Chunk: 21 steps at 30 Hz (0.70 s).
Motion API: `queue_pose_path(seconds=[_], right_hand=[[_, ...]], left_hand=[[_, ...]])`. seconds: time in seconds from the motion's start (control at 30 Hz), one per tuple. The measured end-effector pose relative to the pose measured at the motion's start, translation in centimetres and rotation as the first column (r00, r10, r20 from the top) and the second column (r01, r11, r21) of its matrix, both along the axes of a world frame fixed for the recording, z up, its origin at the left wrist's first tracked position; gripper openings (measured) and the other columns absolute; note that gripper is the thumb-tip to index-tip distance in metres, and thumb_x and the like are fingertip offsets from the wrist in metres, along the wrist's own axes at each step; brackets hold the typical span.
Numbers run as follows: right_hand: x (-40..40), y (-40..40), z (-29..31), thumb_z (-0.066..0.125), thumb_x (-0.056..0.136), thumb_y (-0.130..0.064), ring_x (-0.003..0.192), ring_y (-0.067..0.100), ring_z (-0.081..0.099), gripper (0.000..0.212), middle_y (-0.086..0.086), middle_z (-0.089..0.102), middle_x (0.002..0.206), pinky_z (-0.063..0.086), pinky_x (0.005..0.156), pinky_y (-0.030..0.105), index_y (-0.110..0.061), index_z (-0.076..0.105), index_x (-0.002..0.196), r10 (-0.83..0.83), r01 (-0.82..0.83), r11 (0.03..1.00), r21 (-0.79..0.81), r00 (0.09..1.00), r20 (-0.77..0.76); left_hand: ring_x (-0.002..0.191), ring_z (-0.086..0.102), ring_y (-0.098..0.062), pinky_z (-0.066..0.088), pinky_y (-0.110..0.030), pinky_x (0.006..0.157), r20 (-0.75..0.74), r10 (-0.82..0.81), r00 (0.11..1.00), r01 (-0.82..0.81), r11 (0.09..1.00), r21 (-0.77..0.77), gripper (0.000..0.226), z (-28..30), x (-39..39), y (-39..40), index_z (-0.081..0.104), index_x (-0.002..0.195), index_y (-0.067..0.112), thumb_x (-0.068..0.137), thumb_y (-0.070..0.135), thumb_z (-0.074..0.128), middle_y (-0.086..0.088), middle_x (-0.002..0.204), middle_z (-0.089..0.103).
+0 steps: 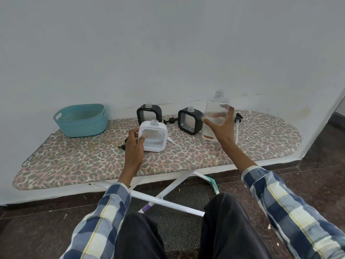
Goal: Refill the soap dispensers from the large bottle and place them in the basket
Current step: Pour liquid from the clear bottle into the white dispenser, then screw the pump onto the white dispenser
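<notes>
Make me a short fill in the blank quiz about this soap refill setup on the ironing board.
1. The right hand holds the large clear bottle, whose cap is ____.
2. The left hand grips the ____ dispenser.
3. The number of black dispensers standing behind it is ____.
4. The teal basket holds ____ dispensers.

Missing words: off; white; two; no

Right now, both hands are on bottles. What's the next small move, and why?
Probably tip the large clear bottle in the right hand over the white dispenser's open neck. The left hand grips the white dispenser, both caps are off, and the teal basket holds no dispenser yet.
</notes>
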State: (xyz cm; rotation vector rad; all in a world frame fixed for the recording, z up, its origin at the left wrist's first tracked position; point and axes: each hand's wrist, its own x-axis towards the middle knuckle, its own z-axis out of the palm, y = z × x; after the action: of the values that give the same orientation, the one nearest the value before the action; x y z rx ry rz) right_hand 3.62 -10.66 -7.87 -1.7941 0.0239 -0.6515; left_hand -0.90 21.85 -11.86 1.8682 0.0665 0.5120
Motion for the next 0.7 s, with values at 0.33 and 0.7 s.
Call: queue_pose_path(seconds=[0.33, 0.7], right_hand=[[-0.1, -1.3, -1.6, 0.097, 0.069, -0.050, 0.125, 0.027, 0.062, 0.110, 0.009, 0.060, 0.141, 0.053, 0.107, 0.045, -0.024, 0.029, 0.151, 0.004, -0.005, 1.000, -0.006, 0.995, -0.098], [-3.7, 5.8, -1.7, 0.057, 0.109, -0.034, 0.144, 0.029, 0.039, 0.034, 0.014, 0.044, 0.138, -0.004, 0.133, 0.032, -0.017, 0.038, 0.131, -0.278, 0.320, 0.942, -0.104, 0.914, 0.295]], left_hand=[[0.105, 0.060, -0.002, 0.049, -0.030, 0.086, -0.013, -0.003, 1.000, 0.003, 0.999, 0.054, 0.025, -0.1, -0.1, -0.1, 0.051, 0.130, 0.018, 0.109, 0.031, 0.057, 0.014, 0.113, 0.062], [0.110, 0.066, -0.012, 0.055, -0.036, 0.088, -0.020, -0.038, 0.999, 0.039, 0.999, 0.027, 0.049, 0.2, -0.4, -0.1, 0.053, 0.128, 0.019, 0.097, 0.057, 0.056, 0.003, 0.120, 0.067]])
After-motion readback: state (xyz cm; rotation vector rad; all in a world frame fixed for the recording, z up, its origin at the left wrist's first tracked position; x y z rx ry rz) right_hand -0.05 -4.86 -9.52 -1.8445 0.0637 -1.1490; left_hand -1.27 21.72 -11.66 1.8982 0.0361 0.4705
